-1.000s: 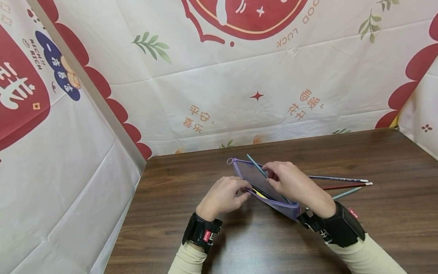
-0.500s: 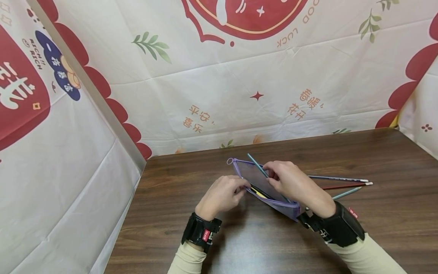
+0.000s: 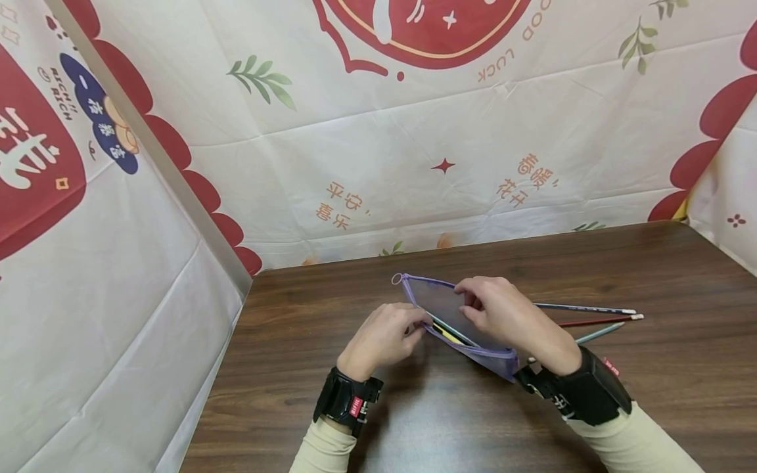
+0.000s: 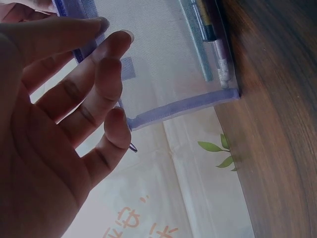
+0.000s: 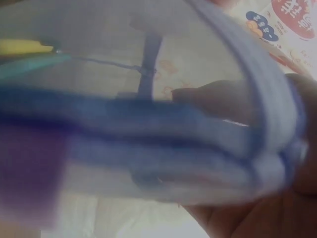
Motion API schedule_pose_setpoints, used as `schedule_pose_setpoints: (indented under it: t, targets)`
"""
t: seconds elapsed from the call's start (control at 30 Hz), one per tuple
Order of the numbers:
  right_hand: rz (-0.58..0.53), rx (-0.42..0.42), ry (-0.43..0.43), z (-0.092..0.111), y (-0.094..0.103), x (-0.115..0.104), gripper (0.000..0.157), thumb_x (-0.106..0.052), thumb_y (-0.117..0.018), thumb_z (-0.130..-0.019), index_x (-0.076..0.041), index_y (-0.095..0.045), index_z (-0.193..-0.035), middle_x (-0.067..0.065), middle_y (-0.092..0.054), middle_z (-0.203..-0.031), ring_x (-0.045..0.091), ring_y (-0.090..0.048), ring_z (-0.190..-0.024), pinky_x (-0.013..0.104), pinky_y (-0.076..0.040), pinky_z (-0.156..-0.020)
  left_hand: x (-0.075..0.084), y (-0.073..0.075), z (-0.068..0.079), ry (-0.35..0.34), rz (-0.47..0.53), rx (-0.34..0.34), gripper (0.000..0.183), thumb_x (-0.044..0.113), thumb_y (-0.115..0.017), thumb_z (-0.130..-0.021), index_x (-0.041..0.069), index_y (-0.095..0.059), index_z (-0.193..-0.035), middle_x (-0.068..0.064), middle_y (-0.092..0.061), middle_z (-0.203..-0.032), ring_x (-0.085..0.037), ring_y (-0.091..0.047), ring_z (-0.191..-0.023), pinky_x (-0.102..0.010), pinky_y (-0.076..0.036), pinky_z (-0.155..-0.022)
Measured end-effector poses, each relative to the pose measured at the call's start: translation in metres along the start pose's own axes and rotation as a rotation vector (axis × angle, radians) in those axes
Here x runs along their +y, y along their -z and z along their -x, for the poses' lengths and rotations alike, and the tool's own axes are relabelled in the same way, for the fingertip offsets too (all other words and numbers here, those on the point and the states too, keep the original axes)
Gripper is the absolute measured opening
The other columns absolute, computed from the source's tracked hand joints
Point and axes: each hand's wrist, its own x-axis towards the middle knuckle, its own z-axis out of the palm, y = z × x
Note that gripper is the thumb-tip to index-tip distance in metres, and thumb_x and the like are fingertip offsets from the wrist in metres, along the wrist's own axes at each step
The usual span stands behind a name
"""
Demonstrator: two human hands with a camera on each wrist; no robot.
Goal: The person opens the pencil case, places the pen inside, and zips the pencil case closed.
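A purple-edged mesh pencil pouch (image 3: 434,297) lies unzipped on the table. My left hand (image 3: 384,335) pinches its near rim between thumb and fingers. Over the pouch's mouth is my right hand (image 3: 497,309), thumb and index finger apart with nothing between them, the index fingertip right at the far rim. A teal pencil (image 3: 452,330) lies lengthwise inside, beside yellow and black items (image 3: 447,335). Through the mesh in the left wrist view, the teal pencil (image 4: 199,47) shows along one side. The right wrist view is blurred, with the pouch's zipper edge (image 5: 198,129) across it.
Right of the pouch, partly behind the right forearm, lie a dark patterned pencil (image 3: 585,308), a red pencil (image 3: 600,321) and another teal pencil (image 3: 600,333). A printed white cloth (image 3: 378,164) hangs behind the brown wooden table (image 3: 307,315).
The teal pencil, earlier slanting up out of the pouch between my right thumb and fingers, is let go and lies down inside. My left hand shifted slightly along the near rim.
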Motion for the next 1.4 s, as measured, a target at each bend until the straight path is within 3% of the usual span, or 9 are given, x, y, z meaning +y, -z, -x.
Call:
schedule_pose_setpoints:
  t: [0.23,0.63,0.87,1.4]
  targets:
    - [0.001,0.098,0.038,0.003,0.019,0.010,0.021,-0.004,-0.070,-0.078,0.002,-0.068,-0.098,0.006,-0.068,-0.077,0.013,-0.061,-0.068,0.034,-0.054,-0.058,0.000,-0.001,0.000,0.011,0.005,-0.009,0.015,0.011,-0.063,-0.083,0.015,-0.072,-0.095,0.008,-0.067,-0.083,-0.005,-0.056,-0.070,-0.018,-0.044,-0.059]
    - [0.060,0.199,-0.088,0.019,0.063,0.046,0.018,-0.011,-0.071,-0.080,-0.005,-0.068,-0.097,0.002,-0.067,-0.075,0.014,-0.060,-0.068,0.036,-0.051,-0.059,0.000,-0.001,0.002,0.023,0.015,-0.011,0.014,0.013,-0.062,-0.084,0.015,-0.072,-0.095,0.009,-0.066,-0.084,-0.006,-0.058,-0.071,-0.017,-0.044,-0.060]
    - [0.074,0.140,-0.130,0.024,0.070,0.060,0.021,-0.011,-0.069,-0.081,-0.001,-0.066,-0.099,0.008,-0.066,-0.079,0.019,-0.059,-0.071,0.039,-0.050,-0.060,0.000,-0.001,0.003,0.028,0.019,-0.009,0.014,0.013,-0.063,-0.084,0.015,-0.072,-0.094,0.009,-0.066,-0.083,-0.004,-0.056,-0.070,-0.017,-0.044,-0.059]
    - [0.058,-0.031,-0.253,0.024,0.064,0.100,0.023,-0.006,-0.066,-0.081,0.006,-0.064,-0.100,0.013,-0.066,-0.083,0.024,-0.059,-0.076,0.043,-0.048,-0.065,0.002,-0.002,0.002,0.028,0.027,-0.014,0.014,0.015,-0.063,-0.084,0.016,-0.072,-0.094,0.009,-0.066,-0.083,-0.003,-0.055,-0.070,-0.017,-0.045,-0.059]
